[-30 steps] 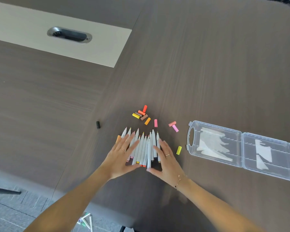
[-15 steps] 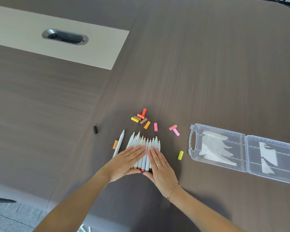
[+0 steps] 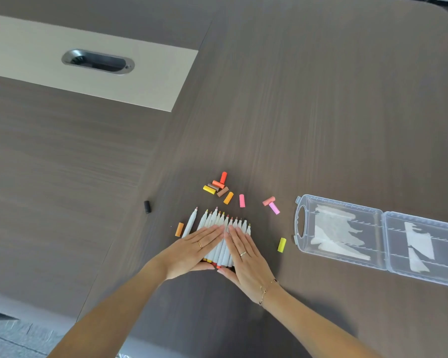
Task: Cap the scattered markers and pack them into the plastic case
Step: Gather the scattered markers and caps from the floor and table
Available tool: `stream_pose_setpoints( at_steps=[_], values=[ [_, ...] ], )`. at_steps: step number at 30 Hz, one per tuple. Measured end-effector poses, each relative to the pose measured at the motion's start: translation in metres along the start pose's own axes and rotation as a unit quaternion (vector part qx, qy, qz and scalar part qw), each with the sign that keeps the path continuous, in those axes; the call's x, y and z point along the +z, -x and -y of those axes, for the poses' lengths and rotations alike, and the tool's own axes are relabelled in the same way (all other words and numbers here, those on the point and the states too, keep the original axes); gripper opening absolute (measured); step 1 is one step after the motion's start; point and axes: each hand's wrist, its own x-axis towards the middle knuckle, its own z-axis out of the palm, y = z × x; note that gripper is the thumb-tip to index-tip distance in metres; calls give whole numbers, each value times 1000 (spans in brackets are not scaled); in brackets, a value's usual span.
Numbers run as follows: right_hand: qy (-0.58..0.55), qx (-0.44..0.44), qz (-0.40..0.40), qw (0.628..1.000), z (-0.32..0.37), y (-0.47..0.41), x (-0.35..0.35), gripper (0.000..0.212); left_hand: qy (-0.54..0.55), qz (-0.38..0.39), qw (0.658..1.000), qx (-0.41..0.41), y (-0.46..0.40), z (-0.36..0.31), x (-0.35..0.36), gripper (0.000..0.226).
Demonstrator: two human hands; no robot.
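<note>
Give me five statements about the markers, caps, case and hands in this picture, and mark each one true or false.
1. Both hands, left hand and right hand, lie flat on the row of white uncapped markers. True.
2. The clear plastic case is closed. False: it lies open.
3. The small black cap lies left of the markers. True.
4. The case holds markers. False: only paper scraps.
5. A yellow cap lies between the markers and the case. True.

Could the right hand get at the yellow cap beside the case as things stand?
Probably yes: the yellow cap lies alone on bare table just right of the right hand, nothing between them, though that hand now presses the markers.
</note>
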Motion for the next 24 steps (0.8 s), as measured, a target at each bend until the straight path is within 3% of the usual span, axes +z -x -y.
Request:
stream_pose_setpoints(
  at_steps=[6,9,21,24],
  values=[
    [3,-24,-3,1000,-11,1,-3,89,5,-37,999,-24,13,5,0,81],
    [22,-43,13,999,-14,-8,-6,86,2,-13,1000,-18,10,3,3,83],
    [34,-81,48,995,-14,-17,-16,85,-6,-63,998,-24,5,-16,8,76],
    [-3,-53,-7,999,-15,-14,-23,73,20,-102,994,-24,5,-16,5,70]
  ],
)
